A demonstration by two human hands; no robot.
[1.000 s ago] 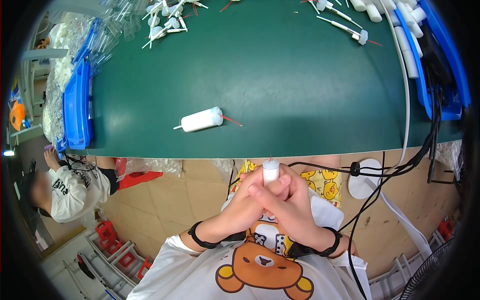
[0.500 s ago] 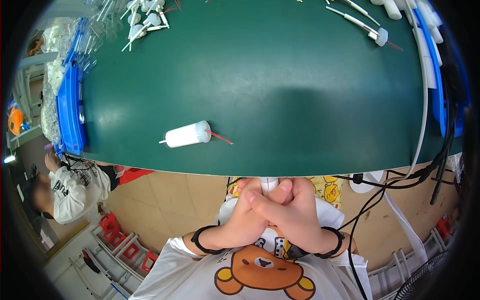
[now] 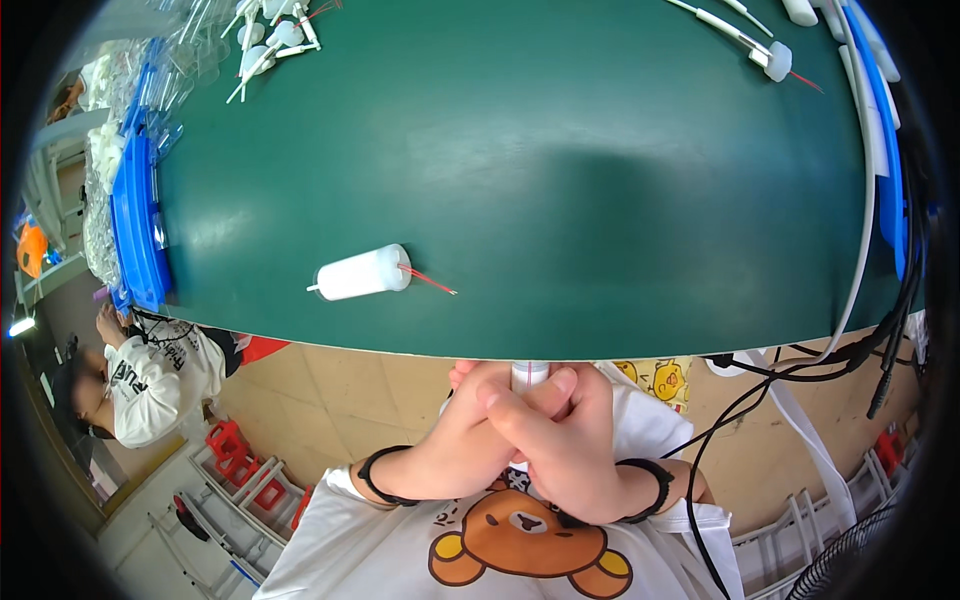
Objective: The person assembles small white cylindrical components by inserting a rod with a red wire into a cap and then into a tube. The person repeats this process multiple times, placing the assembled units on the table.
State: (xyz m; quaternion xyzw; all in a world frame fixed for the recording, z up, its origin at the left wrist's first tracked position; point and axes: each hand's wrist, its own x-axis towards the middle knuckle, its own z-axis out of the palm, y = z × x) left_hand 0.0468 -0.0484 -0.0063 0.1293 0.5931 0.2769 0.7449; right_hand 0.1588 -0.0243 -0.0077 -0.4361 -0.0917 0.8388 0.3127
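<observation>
Nearest, at 6 o'clock from the hands, is a white shirt [image 3: 345, 550] with a brown bear print. The left hand [image 3: 478, 425] and right hand [image 3: 558, 435], each with a black band at the wrist, are clasped together, fingers closed tightly about one held cylinder [image 3: 530, 374]. This piece is white, its visible end directed to 12 o'clock just short of the table edge, with a red line along it; the grip hides most of its body.

On the green table [image 3: 640, 270], between 10 and 11 o'clock, a second cylinder [image 3: 362, 275] lies on its side, a thin stub at its 9 o'clock end, red wires [image 3: 432, 280] trailing toward 4 o'clock. At 9 o'clock, beyond the table edge, sits a co-worker [image 3: 165, 385] in a white top. Dark cables [image 3: 850, 355] hang between 2 and 3 o'clock.

Farther off, a blue tray [image 3: 138, 230] stands at 10 o'clock and a blue bin [image 3: 892, 215] at 2. White stemmed parts [image 3: 270, 45] lie heaped at 11 o'clock; a similar wired part [image 3: 776, 62] lies at 1.
</observation>
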